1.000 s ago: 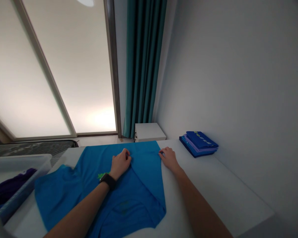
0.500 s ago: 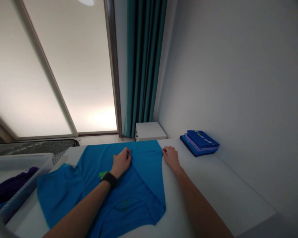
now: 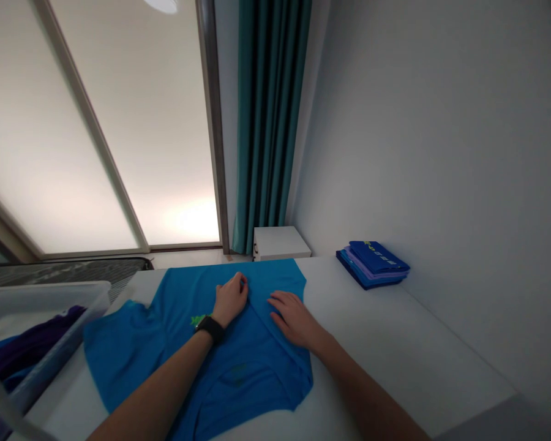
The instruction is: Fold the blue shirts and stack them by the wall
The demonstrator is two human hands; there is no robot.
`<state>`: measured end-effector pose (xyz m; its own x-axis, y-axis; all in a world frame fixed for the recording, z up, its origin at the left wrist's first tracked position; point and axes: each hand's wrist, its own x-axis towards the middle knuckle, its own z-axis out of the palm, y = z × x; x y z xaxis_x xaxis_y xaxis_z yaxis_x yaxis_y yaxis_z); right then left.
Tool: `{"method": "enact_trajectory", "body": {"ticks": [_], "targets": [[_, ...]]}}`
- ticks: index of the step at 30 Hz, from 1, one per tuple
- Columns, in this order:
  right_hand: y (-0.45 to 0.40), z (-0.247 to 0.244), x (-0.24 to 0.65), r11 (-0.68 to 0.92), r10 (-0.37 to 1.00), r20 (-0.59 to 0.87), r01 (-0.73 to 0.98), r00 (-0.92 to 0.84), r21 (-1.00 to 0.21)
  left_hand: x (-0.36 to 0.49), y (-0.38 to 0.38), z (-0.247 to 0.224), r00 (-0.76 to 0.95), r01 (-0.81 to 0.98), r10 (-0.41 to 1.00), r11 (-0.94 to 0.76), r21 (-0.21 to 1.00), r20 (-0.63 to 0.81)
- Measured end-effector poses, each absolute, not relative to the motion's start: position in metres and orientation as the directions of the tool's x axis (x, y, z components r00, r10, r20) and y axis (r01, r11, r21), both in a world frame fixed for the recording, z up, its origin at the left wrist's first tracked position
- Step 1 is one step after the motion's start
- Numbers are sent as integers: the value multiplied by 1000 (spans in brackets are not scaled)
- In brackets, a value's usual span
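A blue T-shirt (image 3: 151, 343) with a small green print lies spread over the white table, its neckline toward me and its right side folded inward. My left hand (image 3: 230, 300), with a dark watch on the wrist, pinches the shirt's fabric near the middle, by the folded edge. My right hand (image 3: 294, 315) rests on the folded part at the right, fingers stretched out and a little apart, palm down. The shirt's near left part is hidden under my left forearm.
A stack of folded clothes (image 3: 371, 264) sits on the table (image 3: 395, 349) at the right, by the wall. On the left stands a clear plastic bin (image 3: 94, 300) holding dark purple and blue clothes. A white cabinet (image 3: 282, 242) is beyond the table, before a green curtain (image 3: 270, 122).
My right hand has let go of the shirt's right edge and moved left and nearer, onto the folded fabric, its fingers now extended. My left hand keeps its place on the shirt.
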<state>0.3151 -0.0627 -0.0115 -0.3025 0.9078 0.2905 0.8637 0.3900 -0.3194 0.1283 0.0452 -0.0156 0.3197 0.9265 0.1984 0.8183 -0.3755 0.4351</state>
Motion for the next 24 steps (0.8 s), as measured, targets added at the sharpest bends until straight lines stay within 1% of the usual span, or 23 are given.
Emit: {"method": "enact_trajectory", "body": {"ticks": [6,11,14,16,21,24], "targets": [[-92,-5,305,390,919,206,850,-336,-354,129,45,-14,306,815,929,-368,448,206],[-111,-9,305,399,917,125,859,-379,-321,129,45,-14,313,822,929,-368,435,196],[-116,-13,305,408,913,141,863,-383,-297,129,44,-14,310,828,933,-359,432,181],[-117,-13,306,415,910,148,857,-388,-305,129,44,-14,309,831,935,-354,430,174],[-117,-11,318,371,929,140,846,-344,-384,128,43,-11,329,821,929,-371,433,171],[-122,-12,326,349,937,157,844,-312,-408,127,43,-10,336,816,926,-377,438,170]]}}
